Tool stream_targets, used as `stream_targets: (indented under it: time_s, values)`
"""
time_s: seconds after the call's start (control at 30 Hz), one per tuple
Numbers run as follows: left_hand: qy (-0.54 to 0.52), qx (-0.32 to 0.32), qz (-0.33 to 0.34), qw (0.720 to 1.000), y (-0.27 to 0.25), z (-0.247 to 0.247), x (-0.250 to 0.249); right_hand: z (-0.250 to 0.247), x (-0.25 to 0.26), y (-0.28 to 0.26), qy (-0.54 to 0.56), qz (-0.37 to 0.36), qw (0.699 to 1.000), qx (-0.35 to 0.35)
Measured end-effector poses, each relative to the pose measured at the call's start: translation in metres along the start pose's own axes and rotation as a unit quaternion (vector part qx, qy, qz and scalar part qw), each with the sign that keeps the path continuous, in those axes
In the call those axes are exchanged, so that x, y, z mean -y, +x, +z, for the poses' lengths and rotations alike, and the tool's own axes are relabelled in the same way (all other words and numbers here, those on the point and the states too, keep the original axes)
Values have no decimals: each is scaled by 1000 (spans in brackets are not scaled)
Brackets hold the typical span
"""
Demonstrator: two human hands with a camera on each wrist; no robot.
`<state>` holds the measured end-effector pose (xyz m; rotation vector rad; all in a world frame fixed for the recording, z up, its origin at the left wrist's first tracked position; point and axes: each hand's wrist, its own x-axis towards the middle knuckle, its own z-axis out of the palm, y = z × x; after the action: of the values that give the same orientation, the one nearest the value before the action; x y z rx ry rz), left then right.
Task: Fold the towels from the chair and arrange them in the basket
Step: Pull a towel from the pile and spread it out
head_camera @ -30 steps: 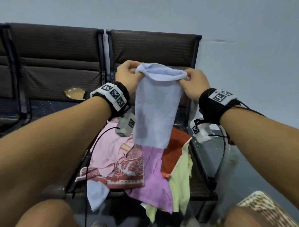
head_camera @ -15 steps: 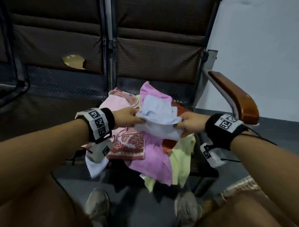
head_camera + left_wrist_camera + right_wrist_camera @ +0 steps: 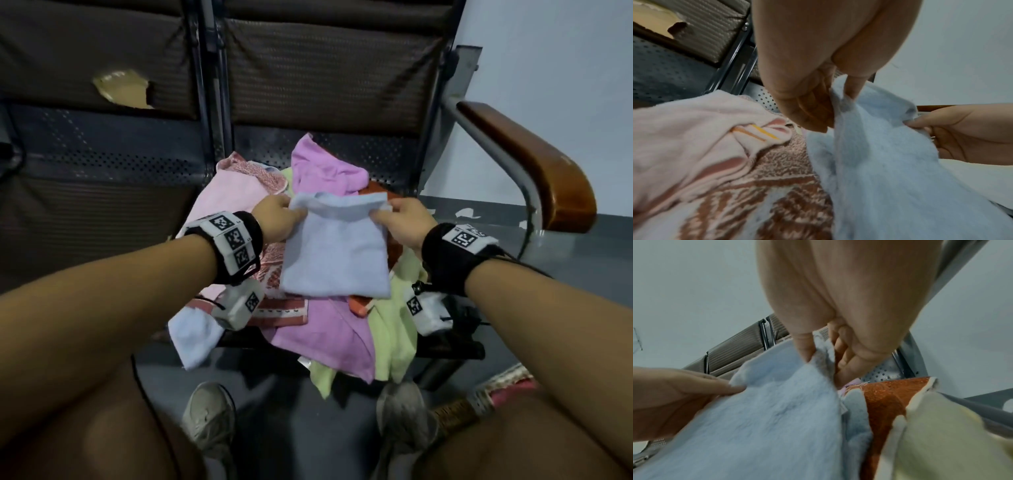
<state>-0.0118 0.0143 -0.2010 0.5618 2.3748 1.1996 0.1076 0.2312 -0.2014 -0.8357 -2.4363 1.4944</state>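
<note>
Over the chair (image 3: 342, 150), both hands pinch the blue towel's (image 3: 335, 257) top corners.

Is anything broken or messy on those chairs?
Yes. The left chair's backrest has a torn hole showing tan padding. The other towels lie in an untidy heap on the seat, some drooping over its front edge, while both hands hold the light blue towel.

The chair (image 3: 342, 147) has a perforated dark metal seat and a brown wooden armrest (image 3: 534, 164). A heap of towels (image 3: 329, 329) lies on the seat — pink, purple, yellow-green, orange — some hanging over its front edge.
</note>
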Motion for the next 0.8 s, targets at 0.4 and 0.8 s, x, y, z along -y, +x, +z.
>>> stream_targets:
  time_s: [0.4, 0.8]
  values:
    - [97, 86, 89, 987, -26, 14, 32, 14, -11, -35, -327, -185, 910, 175]
    - [138, 31, 128, 982, -33, 8, 34, 0, -19, -50, -321, -214, 912, 141]
